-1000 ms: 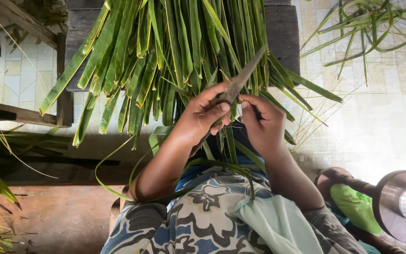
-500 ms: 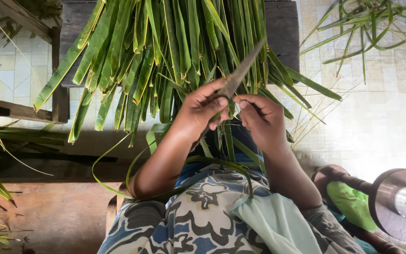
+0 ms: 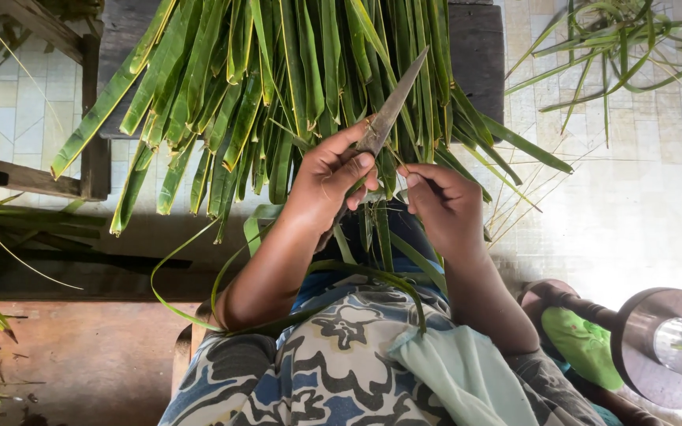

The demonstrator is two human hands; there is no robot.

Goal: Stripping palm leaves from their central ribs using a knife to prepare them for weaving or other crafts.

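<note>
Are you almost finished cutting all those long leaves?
Not nearly. Stripped leaf strips already lie on the tiled floor. The left hand holds a knife, the right hand pinches one leaf. A big bundle of leaves on the bench looks uncut.

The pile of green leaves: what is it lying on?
The leaves lie on a dark wooden bench; only its right end and part of its left edge show, the rest is covered.

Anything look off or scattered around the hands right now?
Nothing looks damaged. The left hand grips a knife pointing up into the leaf bundle; the right hand pinches a leaf strip. Loose strips and thin stalks lie scattered on the tiled floor at right.
</note>
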